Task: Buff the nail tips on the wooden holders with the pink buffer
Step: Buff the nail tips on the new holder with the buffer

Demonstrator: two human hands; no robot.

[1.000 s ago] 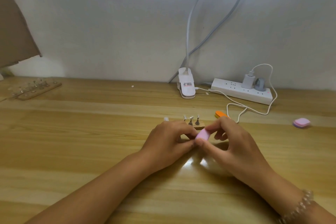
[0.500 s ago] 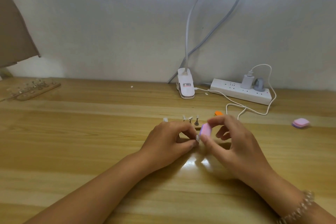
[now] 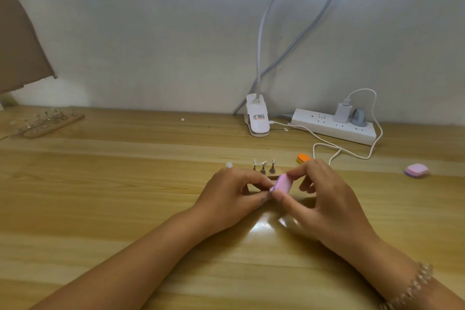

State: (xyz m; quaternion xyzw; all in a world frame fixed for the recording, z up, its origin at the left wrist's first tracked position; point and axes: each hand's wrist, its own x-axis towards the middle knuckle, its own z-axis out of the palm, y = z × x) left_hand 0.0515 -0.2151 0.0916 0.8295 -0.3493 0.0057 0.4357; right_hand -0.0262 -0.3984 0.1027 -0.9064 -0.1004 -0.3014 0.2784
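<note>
While the right hand (image 3: 327,199) pinched the pink buffer (image 3: 283,182) between thumb and forefinger, tilted, its lower end met the left hand (image 3: 234,196), whose thumb and forefinger were curled; couldn't tell what they pinched. Wooden holder (image 3: 273,177) sat just behind on the table (image 3: 125,209), three nail tips (image 3: 263,164) upright.

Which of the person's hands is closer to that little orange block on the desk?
Right. The right hand, pinching the pink buffer, sits just in front of the orange block; the left hand is farther off to its left.
</note>
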